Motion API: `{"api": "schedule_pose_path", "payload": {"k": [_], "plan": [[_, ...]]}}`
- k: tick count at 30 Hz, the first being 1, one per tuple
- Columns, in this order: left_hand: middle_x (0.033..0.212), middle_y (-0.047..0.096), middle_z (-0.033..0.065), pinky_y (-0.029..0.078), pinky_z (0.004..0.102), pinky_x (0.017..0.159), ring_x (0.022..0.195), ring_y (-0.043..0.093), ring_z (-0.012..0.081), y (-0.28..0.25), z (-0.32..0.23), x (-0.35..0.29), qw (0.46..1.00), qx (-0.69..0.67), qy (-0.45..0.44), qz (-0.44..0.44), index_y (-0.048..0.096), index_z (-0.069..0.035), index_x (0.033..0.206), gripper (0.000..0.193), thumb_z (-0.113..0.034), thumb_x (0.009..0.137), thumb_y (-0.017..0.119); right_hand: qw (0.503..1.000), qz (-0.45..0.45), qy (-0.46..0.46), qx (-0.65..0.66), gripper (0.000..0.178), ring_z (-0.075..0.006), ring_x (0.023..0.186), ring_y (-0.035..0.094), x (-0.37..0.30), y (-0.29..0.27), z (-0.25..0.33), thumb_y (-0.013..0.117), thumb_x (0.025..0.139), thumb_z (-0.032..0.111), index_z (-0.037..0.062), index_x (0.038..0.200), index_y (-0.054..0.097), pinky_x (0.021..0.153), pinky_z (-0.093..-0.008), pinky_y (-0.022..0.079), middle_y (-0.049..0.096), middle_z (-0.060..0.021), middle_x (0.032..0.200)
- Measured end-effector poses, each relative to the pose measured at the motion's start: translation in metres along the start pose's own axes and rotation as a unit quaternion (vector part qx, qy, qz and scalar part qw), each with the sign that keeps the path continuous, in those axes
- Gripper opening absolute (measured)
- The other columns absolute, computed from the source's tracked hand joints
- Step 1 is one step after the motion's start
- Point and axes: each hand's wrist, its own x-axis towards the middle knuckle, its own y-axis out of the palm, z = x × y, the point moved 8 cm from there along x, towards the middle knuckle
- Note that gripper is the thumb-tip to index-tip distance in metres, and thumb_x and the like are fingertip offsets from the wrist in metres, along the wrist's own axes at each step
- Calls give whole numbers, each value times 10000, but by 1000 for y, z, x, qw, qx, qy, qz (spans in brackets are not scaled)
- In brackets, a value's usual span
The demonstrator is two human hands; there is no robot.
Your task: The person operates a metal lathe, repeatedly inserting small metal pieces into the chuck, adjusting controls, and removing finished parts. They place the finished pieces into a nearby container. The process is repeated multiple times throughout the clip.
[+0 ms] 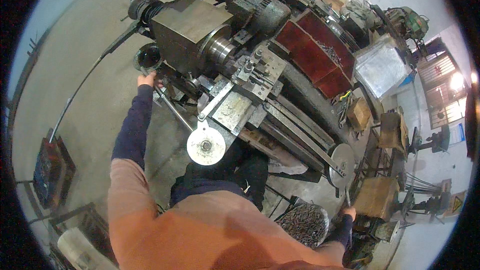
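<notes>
Lathe [235, 110]: lies slantwise across the head view, right before the person, spindle [220, 50] at the headstock [192, 22] and tool post [250, 67] just beside it.
Steady working: I'd say both controls want smooth, even pressure with no snatching, since the arms are spread so wide; best to have the dark sleeve [132, 122] well clear of the spindle and the eyes on the tool post.
Left hand [146, 79]: fingers bent at the upper end of a slanted steel lever [175, 110], just below a dark round cup [149, 57]; from here I cannot tell whether it grips or merely touches.
Right hand [349, 212]: well apart from the other, seemingly closed around a thin handle [348, 198] below the round plate [342, 162] at the lathe's right-hand end.
Bucket [327, 225]: near the right forearm, heaped with small metal pieces [302, 222].
</notes>
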Motion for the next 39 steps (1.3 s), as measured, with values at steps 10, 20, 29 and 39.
{"api": "schedule_pose_path", "payload": {"k": [10, 20, 29, 39], "plan": [[634, 569, 191, 482, 345, 391, 445, 568, 260, 14, 22, 10, 995, -83, 8, -46, 392, 70, 948, 274, 1, 710, 507, 989, 15, 127, 79, 437, -330, 997, 542, -128, -4, 10, 615, 635, 270, 8, 983, 587, 839, -392, 430, 575, -202, 1049], [630, 575, 195, 473, 327, 386, 427, 562, 242, 9, 4, -12, 996, -44, 7, -76, 381, 132, 954, 316, -3, 704, 521, 985, 20, 148, 85, 459, -341, 998, 540, -150, -10, 27, 595, 644, 285, 15, 1015, 580, 830, -394, 428, 574, -202, 1054], [626, 579, 205, 480, 348, 406, 445, 580, 266, 1, 8, 34, 978, 116, 158, -70, 464, 145, 826, 226, -16, 674, 508, 986, 13, 128, 110, 498, -354, 964, 548, -160, -14, 29, 617, 622, 356, 7, 976, 592, 819, -408, 427, 591, -203, 1005], [624, 582, 185, 492, 363, 446, 505, 607, 278, -30, 10, 87, 939, 255, 228, -34, 550, 105, 704, 209, -101, 671, 556, 996, -90, 28, -2, 358, -251, 824, 617, 3, -3, 10, 628, 625, 402, 119, 841, 648, 692, -396, 486, 638, -117, 889]]}}
